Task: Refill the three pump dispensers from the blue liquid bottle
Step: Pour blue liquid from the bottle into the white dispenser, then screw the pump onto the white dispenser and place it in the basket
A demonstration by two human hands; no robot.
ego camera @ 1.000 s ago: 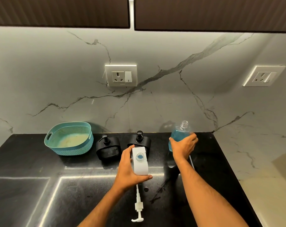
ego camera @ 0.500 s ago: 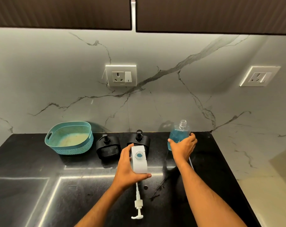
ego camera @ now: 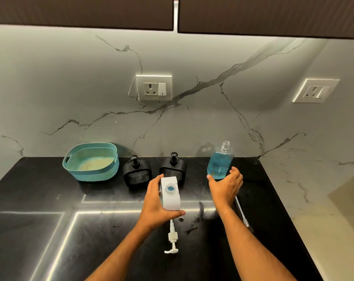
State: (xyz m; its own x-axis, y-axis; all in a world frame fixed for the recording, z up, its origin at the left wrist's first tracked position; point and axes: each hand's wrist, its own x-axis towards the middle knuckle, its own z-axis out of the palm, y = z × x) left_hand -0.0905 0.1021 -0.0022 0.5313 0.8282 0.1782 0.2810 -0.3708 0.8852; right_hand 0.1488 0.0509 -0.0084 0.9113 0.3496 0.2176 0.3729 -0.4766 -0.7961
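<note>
We grip the open white dispenser (ego camera: 170, 194) with our left hand (ego camera: 158, 203) at surface centre, right hand (ego camera: 225, 184) loosely spread just off the uncapped blue bottle (ego camera: 219, 162) far right; next: regrip, tip into its mouth.

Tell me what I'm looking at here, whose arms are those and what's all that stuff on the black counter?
A person wears a camera on their head, so you see their own arms from above. Their left hand holds a white dispenser with its top open. Its white pump lies on the black counter. The right hand is beside a clear bottle of blue liquid, fingers relaxed, not gripping it. Behind stand two black pump dispensers and a teal basket.
</note>
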